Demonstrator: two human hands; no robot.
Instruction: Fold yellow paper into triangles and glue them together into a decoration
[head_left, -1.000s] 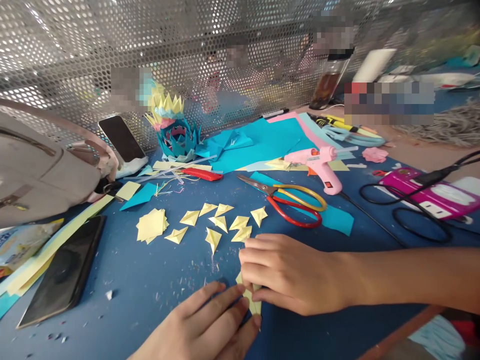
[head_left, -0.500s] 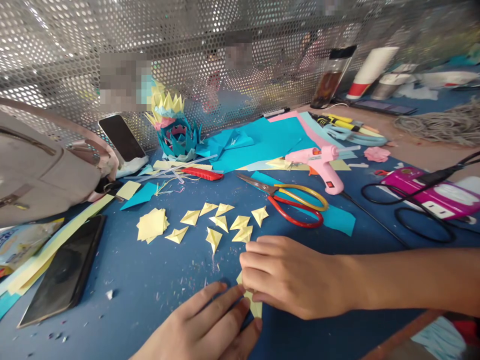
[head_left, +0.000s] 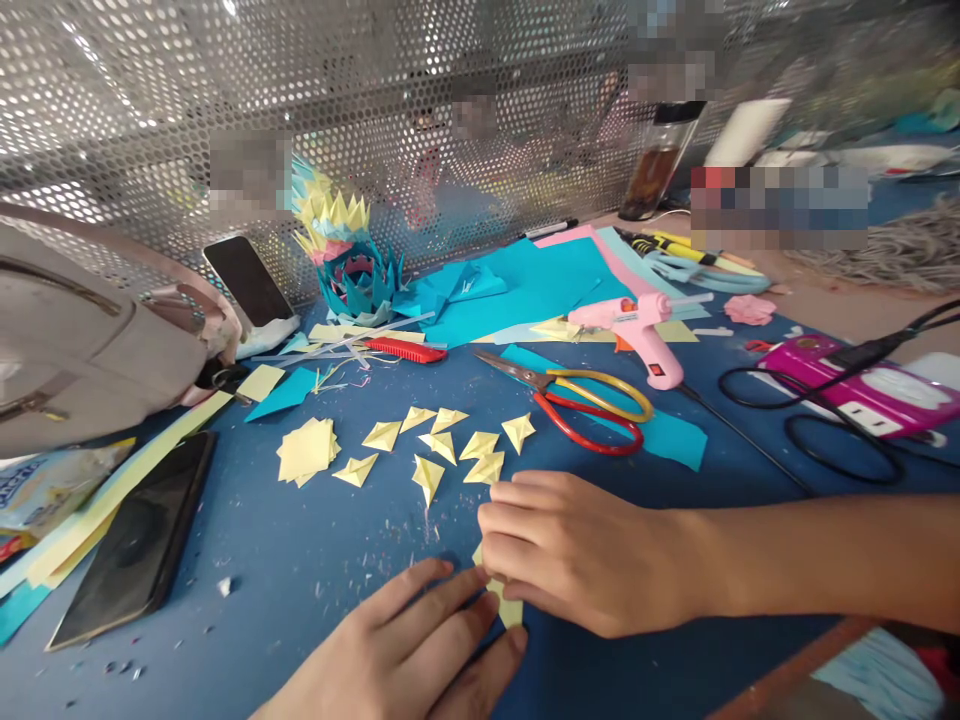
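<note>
A small piece of pale yellow paper [head_left: 511, 610] lies on the blue table between my hands, mostly covered by fingers. My right hand [head_left: 592, 555] has its fingers curled and pressed together on the paper's upper part. From the lower left, my left hand [head_left: 405, 645] grips the paper's near part with its fingertips and thumb. Just beyond them are several folded yellow paper pieces [head_left: 428, 480], small and pointed. Left of these sits a stack of yellow paper squares [head_left: 307, 450].
Scissors [head_left: 570, 395], a red utility knife [head_left: 405, 349] and a pink glue gun [head_left: 634, 330] lie farther back. A layered paper model [head_left: 352, 275] stands near the perforated metal screen [head_left: 405, 120]. At left are a phone [head_left: 139, 550] and a bag [head_left: 90, 330]; at right, a magenta power strip [head_left: 862, 385].
Both hands stay almost in place on the yellow paper. The camera view has shifted very slightly; the folded pieces and tools lie as before.
</note>
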